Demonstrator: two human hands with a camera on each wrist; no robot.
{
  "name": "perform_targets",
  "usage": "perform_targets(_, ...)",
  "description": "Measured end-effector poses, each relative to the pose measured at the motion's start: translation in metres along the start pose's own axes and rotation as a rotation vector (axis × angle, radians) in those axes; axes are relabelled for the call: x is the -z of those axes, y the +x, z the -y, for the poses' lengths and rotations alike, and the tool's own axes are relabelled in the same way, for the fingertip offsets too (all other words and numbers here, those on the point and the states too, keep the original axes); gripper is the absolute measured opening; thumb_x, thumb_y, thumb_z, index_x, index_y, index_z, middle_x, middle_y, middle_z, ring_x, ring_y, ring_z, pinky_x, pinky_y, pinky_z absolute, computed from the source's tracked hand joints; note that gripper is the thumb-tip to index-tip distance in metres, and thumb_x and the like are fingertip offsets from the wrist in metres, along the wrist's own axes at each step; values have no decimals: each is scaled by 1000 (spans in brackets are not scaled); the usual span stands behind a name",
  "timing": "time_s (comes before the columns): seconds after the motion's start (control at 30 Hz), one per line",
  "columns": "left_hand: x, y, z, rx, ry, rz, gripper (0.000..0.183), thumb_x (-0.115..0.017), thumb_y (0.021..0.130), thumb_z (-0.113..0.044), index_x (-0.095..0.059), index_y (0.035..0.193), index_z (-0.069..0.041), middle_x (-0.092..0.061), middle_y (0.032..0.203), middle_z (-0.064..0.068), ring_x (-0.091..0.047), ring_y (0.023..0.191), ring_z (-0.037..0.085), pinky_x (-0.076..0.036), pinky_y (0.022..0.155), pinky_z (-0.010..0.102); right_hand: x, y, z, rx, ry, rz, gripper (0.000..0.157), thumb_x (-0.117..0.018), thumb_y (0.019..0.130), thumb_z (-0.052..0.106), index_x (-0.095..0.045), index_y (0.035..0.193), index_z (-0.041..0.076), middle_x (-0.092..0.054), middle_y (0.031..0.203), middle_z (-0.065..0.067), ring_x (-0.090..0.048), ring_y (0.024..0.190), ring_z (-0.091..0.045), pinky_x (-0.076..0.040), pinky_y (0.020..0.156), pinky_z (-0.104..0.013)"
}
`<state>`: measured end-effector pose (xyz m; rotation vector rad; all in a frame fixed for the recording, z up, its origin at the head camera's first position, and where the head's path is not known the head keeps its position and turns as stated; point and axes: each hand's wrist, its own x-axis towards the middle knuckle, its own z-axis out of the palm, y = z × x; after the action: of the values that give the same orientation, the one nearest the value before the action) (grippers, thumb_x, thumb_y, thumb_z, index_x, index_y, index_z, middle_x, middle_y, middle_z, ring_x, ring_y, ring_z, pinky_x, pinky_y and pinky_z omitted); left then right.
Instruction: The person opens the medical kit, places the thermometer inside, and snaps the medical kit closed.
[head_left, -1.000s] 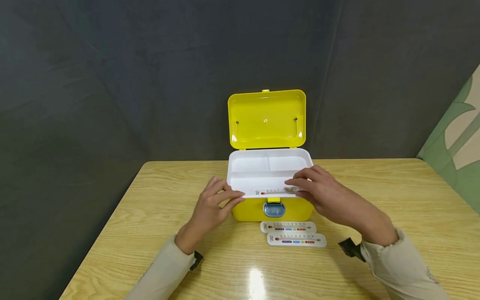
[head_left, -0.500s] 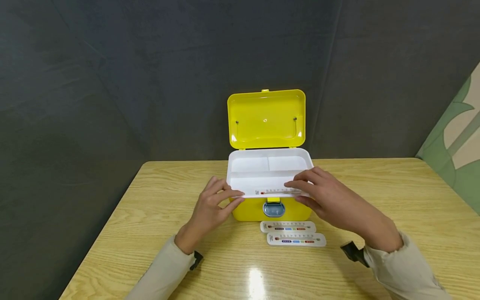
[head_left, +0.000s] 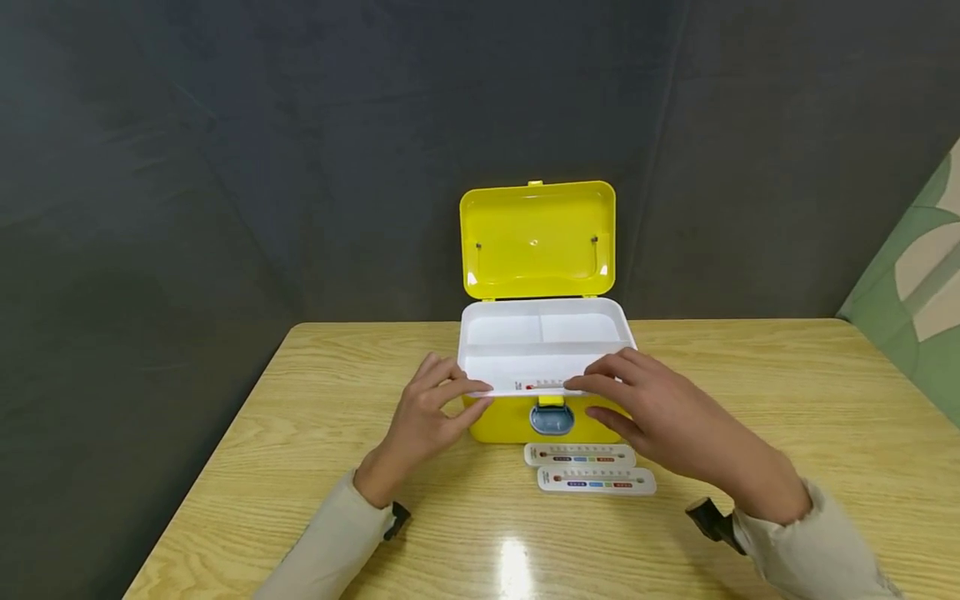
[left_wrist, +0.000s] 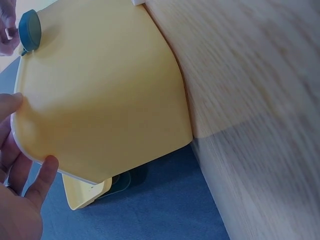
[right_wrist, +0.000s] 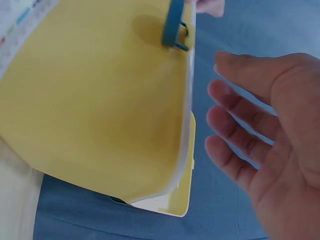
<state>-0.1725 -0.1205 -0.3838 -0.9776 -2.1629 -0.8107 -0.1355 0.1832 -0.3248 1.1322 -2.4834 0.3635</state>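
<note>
A yellow box (head_left: 502, 423) stands with its lid (head_left: 537, 237) raised and a white compartment tray (head_left: 510, 367) inside. In the tray's front section lies a white thermometer (head_left: 543, 385), its right part hidden by my right hand. My left hand (head_left: 425, 410) holds the box's front left rim between thumb and fingers; the left wrist view shows fingertips (left_wrist: 49, 167) against the box's side. Over the front right rim hovers my right hand (head_left: 651, 408), thumb and fingers spread with nothing between them. Two more thermometers (head_left: 579, 455) (head_left: 596, 481) lie in front of the box.
The box sits near the far edge of a wooden table (head_left: 360, 358), with a dark cloth backdrop (head_left: 375, 167) behind. A blue-grey latch (head_left: 552, 419) hangs on the box's front. At the far right is a green and beige patterned surface (head_left: 922, 258).
My right hand's thumb has come away from the front rim and its fingers have shifted slightly down and left. My left hand stays in place; the thermometers have not moved.
</note>
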Motion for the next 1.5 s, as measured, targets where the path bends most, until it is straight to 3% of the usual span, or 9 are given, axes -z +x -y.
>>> perform_targets(0.23, -1, 3, 0, 4, 17, 8, 16, -86, 77, -12, -78, 91, -12, -58, 80, -1, -45, 81, 15, -40, 70, 26, -9, -8, 4, 47, 15, -18, 37, -80, 83, 18, -70, 118, 21, -66, 107, 11, -57, 95, -5, -55, 81, -28)
perform_targets(0.33, -3, 3, 0, -13, 8, -5, 17, -86, 76, -11, -78, 90, -12, -59, 81, -1, -45, 81, 15, -40, 71, 27, -12, -13, 6, 94, 25, -47, 23, -68, 96, 29, -70, 118, 21, -66, 107, 13, -56, 95, -5, -53, 81, -26)
perform_targets(0.47, -5, 3, -1, -34, -17, -22, 18, -87, 74, -10, -78, 90, -11, -59, 80, -1, -45, 81, 16, -40, 72, 28, -18, -23, 10, 162, 68, -60, 25, -54, 103, 37, -70, 115, 23, -65, 107, 15, -57, 94, -4, -50, 82, -22)
perform_targets(0.53, -5, 3, -1, -29, -27, -21, 18, -87, 75, -10, -78, 90, -11, -60, 81, -1, -45, 82, 16, -40, 73, 28, -21, -28, 12, 162, 82, -26, 19, -66, 96, 32, -70, 114, 25, -65, 107, 16, -57, 95, -3, -51, 82, -21)
perform_targets(0.7, -4, 3, -2, -1, -38, -5, 17, -86, 76, -11, -78, 91, -12, -61, 83, -1, -47, 86, 16, -43, 75, 28, -32, -37, 11, 121, 47, 79, 37, -86, 75, 18, -70, 109, 24, -64, 102, 14, -55, 90, -2, -54, 77, -24)
perform_targets(1.03, -2, 4, -2, -5, -59, -12, 17, -86, 76, -9, -77, 91, -11, -62, 87, 0, -50, 86, 16, -46, 76, 27, -43, -46, 2, 52, 22, 209, 35, -86, 77, 22, -71, 109, 22, -63, 103, 12, -55, 89, -6, -55, 77, -29)
perform_targets(1.33, -1, 3, -2, -11, -28, -9, 17, -86, 76, -10, -79, 91, -12, -61, 84, -1, -51, 87, 16, -48, 76, 27, -55, -58, 0, 94, -10, 223, 35, -88, 73, 22, -73, 104, 25, -64, 98, 9, -54, 82, -9, -53, 72, -30)
perform_targets(1.5, -1, 3, -3, -13, -23, -10, 18, -86, 76, -11, -78, 92, -12, -62, 85, 0, -51, 87, 16, -49, 77, 27, -59, -61, 1, 63, -29, 233, 37, -88, 72, 19, -71, 104, 25, -67, 102, 8, -59, 84, -11, -55, 74, -32)
